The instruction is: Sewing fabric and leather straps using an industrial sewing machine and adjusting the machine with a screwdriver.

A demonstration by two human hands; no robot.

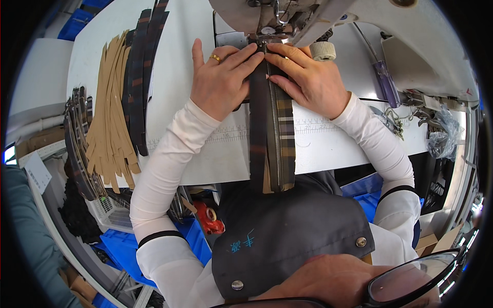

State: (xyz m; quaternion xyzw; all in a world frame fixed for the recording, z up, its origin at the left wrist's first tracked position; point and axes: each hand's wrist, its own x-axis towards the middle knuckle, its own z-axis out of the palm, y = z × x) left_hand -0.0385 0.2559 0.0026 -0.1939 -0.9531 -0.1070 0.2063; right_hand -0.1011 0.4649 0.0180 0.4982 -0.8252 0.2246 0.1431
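A long zipper (276, 133) with metal teeth runs down a dark fabric strip (258, 138), with plaid fabric (286, 128) along its right side. The strip's far end reaches the presser foot (268, 38) of a sewing machine (318, 20); its near end hangs past the table edge. My left hand (221, 77) lies open on the strip's left side, fingertips close to the foot and thumb spread away. My right hand (314, 77) rests open on the right side, its fingers stretched over the zipper and the thumb touching the strip lower down. The needle point cannot be made out.
Tan strips (109, 113), dark fabric strips (138, 77) and a plaid bundle (79, 138) lie on the left. A purple-handled screwdriver (386, 84) and a clear plastic bag (446, 136) are on the right. Ruler markings (226, 134) cross the white table. Blue bins (118, 246) stand below.
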